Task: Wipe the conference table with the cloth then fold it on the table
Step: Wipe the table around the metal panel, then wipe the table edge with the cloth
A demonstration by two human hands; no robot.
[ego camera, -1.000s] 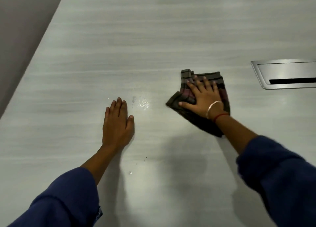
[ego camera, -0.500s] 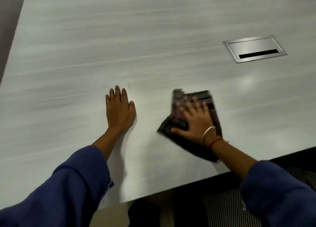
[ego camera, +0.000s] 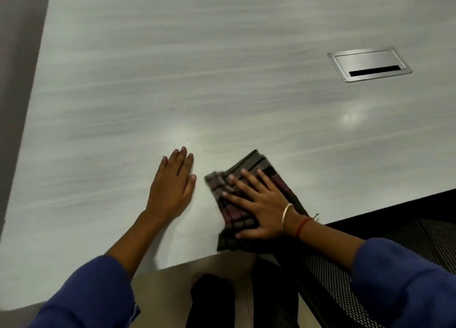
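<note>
While the spread fingers (ego camera: pixel 251 179) of your right hand (ego camera: pixel 261 209) press flat on the cloth (ego camera: pixel 235 219), your left hand (ego camera: pixel 170 192) rests just beside it, fingers together, both near the front edge of the pale, grey-grained table (ego camera: pixel 222 81). A metal cable hatch (ego camera: pixel 369 64) sits far right. The cloth is dark, maroon-striped — loosely folded.

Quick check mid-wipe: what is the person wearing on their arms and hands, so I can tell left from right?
Both arms wear dark blue long sleeves, the left sleeve and the right sleeve, which end partway up the forearms. The right hand has a thin pale metal bangle at its wrist, with a red thread beside it. The left hand shows no band, ring or glove.
</note>
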